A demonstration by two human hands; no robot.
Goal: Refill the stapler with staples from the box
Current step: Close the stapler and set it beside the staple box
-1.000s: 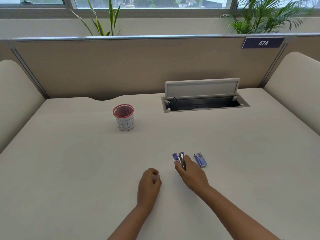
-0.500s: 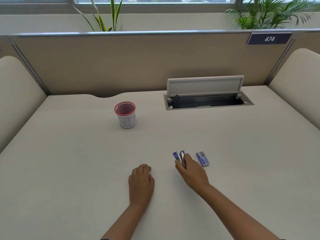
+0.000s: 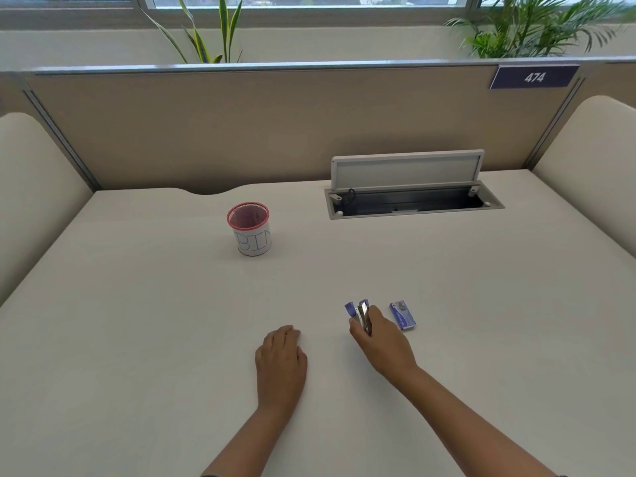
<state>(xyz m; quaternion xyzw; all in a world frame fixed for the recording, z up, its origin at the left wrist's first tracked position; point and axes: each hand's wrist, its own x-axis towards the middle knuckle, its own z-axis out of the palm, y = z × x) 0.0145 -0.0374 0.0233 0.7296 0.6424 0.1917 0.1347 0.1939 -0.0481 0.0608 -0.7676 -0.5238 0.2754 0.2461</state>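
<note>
Right hand (image 3: 382, 342) grips the blue stapler (image 3: 359, 313), apparently hinged open. The staple box (image 3: 402, 315) lies just right of that grip, seemingly untouched. Left hand (image 3: 280, 356) rests flat, empty. Loading remains.

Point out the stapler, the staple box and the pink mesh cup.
stapler (image 3: 358, 309): head view, blue front end above the fingers.
staple box (image 3: 402, 315): head view, top face.
pink mesh cup (image 3: 254, 242): head view, white label.

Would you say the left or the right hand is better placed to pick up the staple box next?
Probably the left hand: it rests free on the desk, while the right hand already grips the stapler, though the staple box lies on the right hand's far side.
</note>
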